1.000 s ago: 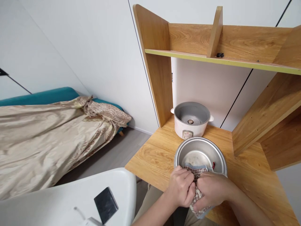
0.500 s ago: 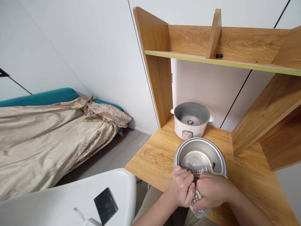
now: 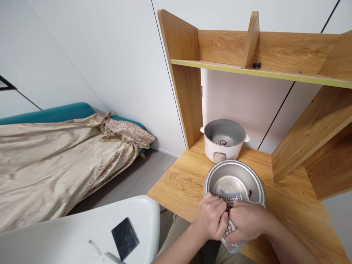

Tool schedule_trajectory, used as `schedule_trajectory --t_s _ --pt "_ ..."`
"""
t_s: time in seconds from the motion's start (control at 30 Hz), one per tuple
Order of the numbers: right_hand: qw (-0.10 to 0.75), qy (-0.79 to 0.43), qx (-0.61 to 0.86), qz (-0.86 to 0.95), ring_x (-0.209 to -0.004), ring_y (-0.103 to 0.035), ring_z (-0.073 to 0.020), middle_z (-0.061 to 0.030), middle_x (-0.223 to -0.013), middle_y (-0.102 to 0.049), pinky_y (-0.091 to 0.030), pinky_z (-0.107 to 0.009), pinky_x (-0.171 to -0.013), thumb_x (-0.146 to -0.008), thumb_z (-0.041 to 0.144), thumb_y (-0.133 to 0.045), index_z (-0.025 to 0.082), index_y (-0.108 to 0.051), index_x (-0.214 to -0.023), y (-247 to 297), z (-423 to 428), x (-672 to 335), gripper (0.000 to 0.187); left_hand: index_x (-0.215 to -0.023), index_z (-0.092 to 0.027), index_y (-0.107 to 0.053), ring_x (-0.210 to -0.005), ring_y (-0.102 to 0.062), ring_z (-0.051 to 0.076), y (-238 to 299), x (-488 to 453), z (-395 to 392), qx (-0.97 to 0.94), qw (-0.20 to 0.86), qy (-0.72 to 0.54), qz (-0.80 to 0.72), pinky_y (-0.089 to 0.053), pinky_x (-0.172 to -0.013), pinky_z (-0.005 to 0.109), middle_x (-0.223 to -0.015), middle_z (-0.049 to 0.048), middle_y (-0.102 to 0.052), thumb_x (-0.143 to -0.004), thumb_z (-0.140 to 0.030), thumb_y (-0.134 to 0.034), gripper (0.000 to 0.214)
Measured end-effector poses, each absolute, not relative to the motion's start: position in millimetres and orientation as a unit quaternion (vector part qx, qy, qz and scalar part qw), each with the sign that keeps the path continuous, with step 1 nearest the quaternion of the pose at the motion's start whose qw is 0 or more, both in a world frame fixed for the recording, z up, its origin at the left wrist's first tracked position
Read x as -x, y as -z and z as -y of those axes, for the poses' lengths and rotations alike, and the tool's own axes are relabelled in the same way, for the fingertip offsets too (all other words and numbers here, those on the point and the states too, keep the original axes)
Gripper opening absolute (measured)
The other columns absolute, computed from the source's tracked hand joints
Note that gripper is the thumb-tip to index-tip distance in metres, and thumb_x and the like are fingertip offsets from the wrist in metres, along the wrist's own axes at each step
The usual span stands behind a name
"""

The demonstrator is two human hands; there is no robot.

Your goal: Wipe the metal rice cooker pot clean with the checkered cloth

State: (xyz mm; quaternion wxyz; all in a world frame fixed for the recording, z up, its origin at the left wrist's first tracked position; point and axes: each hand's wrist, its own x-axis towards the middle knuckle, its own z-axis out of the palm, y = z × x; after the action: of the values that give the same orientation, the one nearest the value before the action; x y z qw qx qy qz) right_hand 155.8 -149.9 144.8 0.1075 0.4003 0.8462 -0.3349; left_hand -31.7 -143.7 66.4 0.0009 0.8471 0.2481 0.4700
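A metal inner pot [image 3: 257, 180] stands on the wooden desk at its front edge, its inside facing up. My left hand [image 3: 212, 215] is closed at the pot's near rim, with the edge of a patterned cloth [image 3: 230, 234] bunched in its fingers. Beside it, my right hand [image 3: 249, 222] is also closed on the cloth, which drapes over the near rim and hangs down in front. A small red tag shows at the cloth's right side. Behind the pot sits the white rice cooker body [image 3: 224, 146], uncovered, a round metal sensor at its bottom.
The wooden desk [image 3: 176, 185] carries a shelf [image 3: 220, 66] above, with a small black object on it. At lower left, a white table [image 3: 68, 234] holds a dark flat device [image 3: 125, 238] and a white object. A sofa under a beige cover [image 3: 68, 154] stands at left.
Both hands keep their hold on the cloth at the pot's rim, almost unmoved. The whole view has shifted very slightly.
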Motion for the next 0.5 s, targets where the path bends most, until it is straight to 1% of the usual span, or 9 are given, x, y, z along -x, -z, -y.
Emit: schedule_trajectory --t_s 0.07,0.17,0.3,0.5 --pt "0.104 0.323 -0.411 -0.846 -0.111 -0.082 -0.0368 -0.0163 -0.121 -0.089 -0.057 -0.04 -0.094 -0.085 0.047 -0.083 0.019 -0.086 -0.111 -147.4 153.1 -154.8 0.038 -0.08 -0.028 -0.039 -0.053 -0.047 0.019 -66.6 31.7 143.6 -0.847 0.001 -0.47 -0.248 -0.03 -0.061 0.042 -0.063 -0.0006 -0.054 -0.095 -0.021 -0.048 0.018" --pt "0.105 0.31 -0.426 -0.844 -0.109 -0.082 -0.0367 -0.018 -0.119 -0.089 -0.056 -0.039 -0.092 -0.087 0.048 -0.087 0.016 -0.085 -0.11 -151.4 156.9 -154.1 0.04 -0.081 -0.028 -0.039 -0.053 -0.047 0.019 -66.5 31.4 143.3 -0.846 0.002 -0.472 -0.248 -0.03 -0.061 0.042 -0.063 -0.0006 -0.054 -0.095 -0.021 -0.048 0.018" --pt "0.106 0.306 -0.427 -0.845 -0.108 -0.081 -0.0354 -0.0169 -0.119 -0.089 -0.055 -0.038 -0.089 -0.088 0.05 -0.087 0.017 -0.085 -0.108 -155.8 156.8 -153.5 0.038 -0.081 -0.028 -0.039 -0.052 -0.046 0.019 -66.4 31.6 143.3 -0.846 0.005 -0.473 -0.247 -0.03 -0.061 0.042 -0.062 -0.0006 -0.054 -0.095 -0.02 -0.048 0.019" --pt "0.106 0.306 -0.419 -0.849 -0.108 -0.081 -0.0341 -0.0145 -0.119 -0.089 -0.055 -0.038 -0.09 -0.087 0.053 -0.087 0.02 -0.084 -0.106 -155.5 153.9 -153.9 0.038 -0.08 -0.028 -0.041 -0.052 -0.046 0.019 -66.3 32.3 143.3 -0.845 0.007 -0.475 -0.245 -0.03 -0.061 0.042 -0.062 -0.0002 -0.054 -0.095 -0.02 -0.048 0.018"
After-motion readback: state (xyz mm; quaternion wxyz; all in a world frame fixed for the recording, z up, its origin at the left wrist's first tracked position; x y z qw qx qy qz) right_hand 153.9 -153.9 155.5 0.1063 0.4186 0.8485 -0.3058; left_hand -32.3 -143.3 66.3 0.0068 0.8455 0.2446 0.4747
